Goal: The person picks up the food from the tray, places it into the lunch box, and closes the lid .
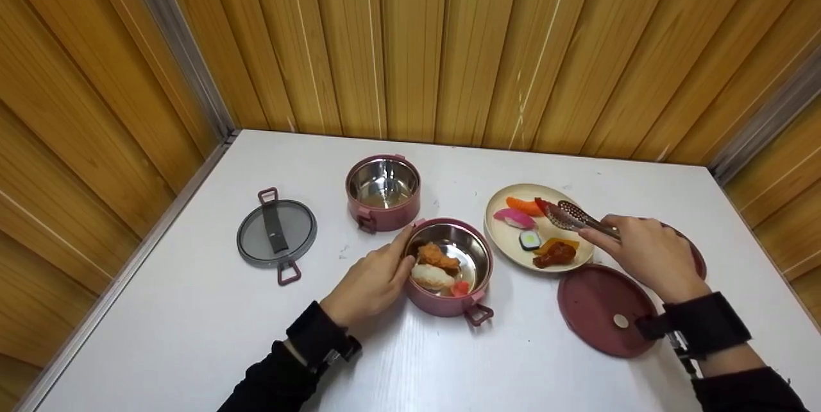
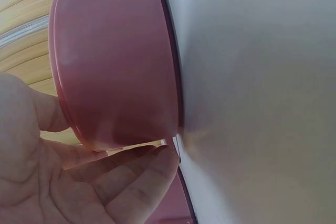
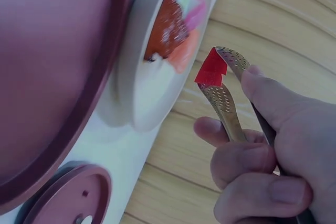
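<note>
My left hand holds the near pink lunch box bowl by its left side, thumb at the rim, the other fingers low along the wall. Inside it lie a fried chicken piece, a whitish oblong food piece and a small red-pink piece. My right hand grips metal tongs with perforated tips. A red food piece is pinched between the tips, over the cream plate. On the plate are orange and pink sushi, a maki roll and a glazed brown meat piece.
Behind the near bowl stands a second pink bowl with a steel inside. A grey lid with two maroon clasps lies at left. Flat maroon lids lie at right, one nearer, one partly behind my right hand. Wood-patterned walls border the white table.
</note>
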`<move>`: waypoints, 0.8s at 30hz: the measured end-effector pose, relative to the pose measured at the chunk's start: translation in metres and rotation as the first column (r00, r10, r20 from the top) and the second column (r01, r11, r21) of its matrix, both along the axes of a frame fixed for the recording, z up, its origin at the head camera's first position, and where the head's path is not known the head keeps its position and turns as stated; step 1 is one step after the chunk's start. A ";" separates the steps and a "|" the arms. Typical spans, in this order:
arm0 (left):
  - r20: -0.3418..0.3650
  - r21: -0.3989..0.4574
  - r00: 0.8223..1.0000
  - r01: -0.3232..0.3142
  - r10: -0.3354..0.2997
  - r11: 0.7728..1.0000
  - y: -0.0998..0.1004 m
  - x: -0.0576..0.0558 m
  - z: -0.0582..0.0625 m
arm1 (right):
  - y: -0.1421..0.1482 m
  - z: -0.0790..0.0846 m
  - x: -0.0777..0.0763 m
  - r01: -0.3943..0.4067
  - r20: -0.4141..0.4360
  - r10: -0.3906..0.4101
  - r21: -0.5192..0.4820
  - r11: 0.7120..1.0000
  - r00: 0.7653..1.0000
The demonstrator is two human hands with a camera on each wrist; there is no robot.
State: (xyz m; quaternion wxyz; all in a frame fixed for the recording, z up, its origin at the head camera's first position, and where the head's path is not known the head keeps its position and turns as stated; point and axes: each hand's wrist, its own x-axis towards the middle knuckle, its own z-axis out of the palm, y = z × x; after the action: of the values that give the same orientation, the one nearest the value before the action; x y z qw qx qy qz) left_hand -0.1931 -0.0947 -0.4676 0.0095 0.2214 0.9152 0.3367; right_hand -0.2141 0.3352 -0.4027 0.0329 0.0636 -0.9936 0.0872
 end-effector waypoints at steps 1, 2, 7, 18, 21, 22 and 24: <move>0.003 -0.001 1.000 -0.001 0.001 1.000 0.000 0.000 0.000 | -0.002 0.001 0.001 -0.001 0.002 0.001 -0.002 1.000 1.000; 0.004 -0.002 1.000 -0.002 0.002 1.000 0.000 0.000 0.000 | -0.004 0.003 0.001 -0.003 0.003 0.003 0.000 1.000 1.000; 0.000 -0.003 1.000 -0.001 0.001 1.000 -0.001 0.001 0.000 | -0.014 0.009 0.005 -0.023 0.007 0.023 -0.011 1.000 1.000; -0.014 0.005 1.000 0.004 -0.004 1.000 -0.002 0.001 -0.001 | -0.036 0.020 0.014 -0.068 -0.005 0.068 -0.060 0.996 0.998; -0.015 0.004 1.000 0.005 -0.005 1.000 -0.002 0.001 0.000 | -0.042 0.023 0.016 -0.073 0.002 0.073 -0.067 0.995 0.997; -0.014 0.004 1.000 0.006 -0.006 1.000 -0.002 0.001 0.000 | -0.044 0.024 0.017 -0.076 0.002 0.076 -0.069 0.995 0.997; -0.012 0.002 1.000 0.006 -0.006 1.000 -0.002 0.001 0.000 | -0.049 0.025 0.018 -0.081 0.004 0.082 -0.072 0.994 0.997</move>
State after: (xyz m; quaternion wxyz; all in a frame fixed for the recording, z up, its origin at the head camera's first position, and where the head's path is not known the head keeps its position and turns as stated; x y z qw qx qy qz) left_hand -0.1924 -0.0966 -0.4679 0.0046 0.2262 0.9142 0.3361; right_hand -0.1958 0.2867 -0.3780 0.0282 0.1025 -0.9865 0.1245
